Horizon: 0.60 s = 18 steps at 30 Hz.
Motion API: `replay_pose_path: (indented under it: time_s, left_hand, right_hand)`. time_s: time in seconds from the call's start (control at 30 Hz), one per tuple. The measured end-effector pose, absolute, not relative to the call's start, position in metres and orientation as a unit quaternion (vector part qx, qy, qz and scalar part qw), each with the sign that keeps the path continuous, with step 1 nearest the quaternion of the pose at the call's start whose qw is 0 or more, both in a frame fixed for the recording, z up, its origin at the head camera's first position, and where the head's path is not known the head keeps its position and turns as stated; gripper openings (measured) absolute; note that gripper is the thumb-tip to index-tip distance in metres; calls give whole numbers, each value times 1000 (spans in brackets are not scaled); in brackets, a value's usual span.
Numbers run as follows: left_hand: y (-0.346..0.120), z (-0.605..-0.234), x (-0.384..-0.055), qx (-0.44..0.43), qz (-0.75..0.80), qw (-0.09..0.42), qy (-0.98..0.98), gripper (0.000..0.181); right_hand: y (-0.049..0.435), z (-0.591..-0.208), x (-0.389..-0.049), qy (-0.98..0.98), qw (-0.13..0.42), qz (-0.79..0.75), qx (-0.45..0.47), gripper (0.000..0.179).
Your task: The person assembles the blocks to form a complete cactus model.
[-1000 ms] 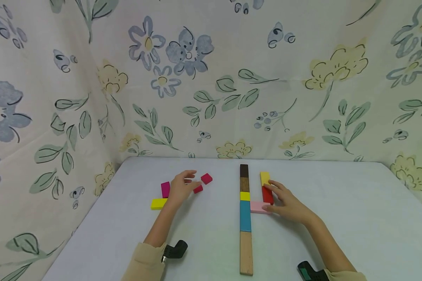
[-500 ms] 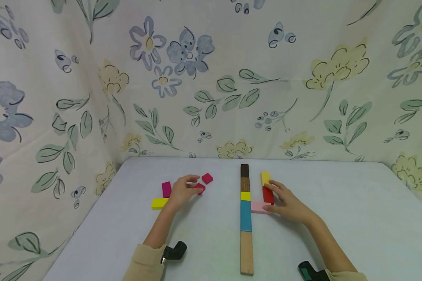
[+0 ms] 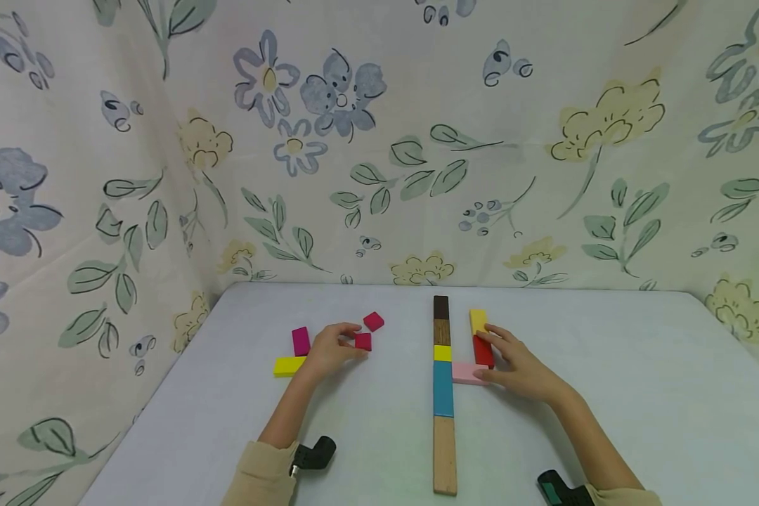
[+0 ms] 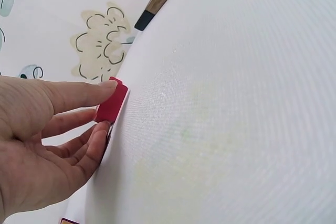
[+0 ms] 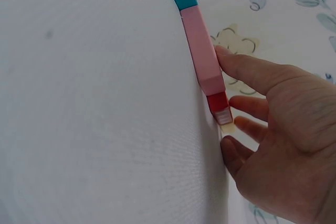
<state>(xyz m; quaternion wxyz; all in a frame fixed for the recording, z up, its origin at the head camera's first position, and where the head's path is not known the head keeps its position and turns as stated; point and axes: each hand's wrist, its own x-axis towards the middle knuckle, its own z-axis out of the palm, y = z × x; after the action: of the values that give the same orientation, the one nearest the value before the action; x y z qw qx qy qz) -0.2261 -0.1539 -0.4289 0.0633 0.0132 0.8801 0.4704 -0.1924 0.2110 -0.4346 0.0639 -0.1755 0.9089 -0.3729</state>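
My left hand (image 3: 330,351) pinches a small red block (image 3: 363,342) between thumb and fingers; the left wrist view shows the thumb on one side of this red block (image 4: 111,102). Another red block (image 3: 374,322) lies just beyond it. My right hand (image 3: 523,364) has its thumb against the pink block (image 3: 466,372) and fingertips at the long red block (image 3: 483,351). In the right wrist view these fingers look extended and only touch. A yellow block (image 3: 478,320) continues from the red one. The pink block adjoins the blue block (image 3: 443,388) in the central row.
The straight row also holds a dark brown block (image 3: 440,306), a brown block (image 3: 441,332), a small yellow block (image 3: 442,353) and a tan block (image 3: 445,455). Left of my left hand lie a magenta block (image 3: 301,341) and a bright yellow block (image 3: 289,366). Floral cloth (image 3: 379,211) hangs behind the white table (image 3: 367,450).
My left fingers have come round the nearer red block, which has turned and shifted slightly right and now shows squarely between them. My right hand stays at the pink and red blocks.
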Motion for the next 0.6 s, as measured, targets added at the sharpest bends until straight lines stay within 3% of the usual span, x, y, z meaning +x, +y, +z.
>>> replay_pose_path:
  time_s: [0.6]
  left_hand:
    - [-155,-435,-224,20,470,37,882,37]
  right_hand:
    - [211,-434,-192,910,66,-371,-174,80]
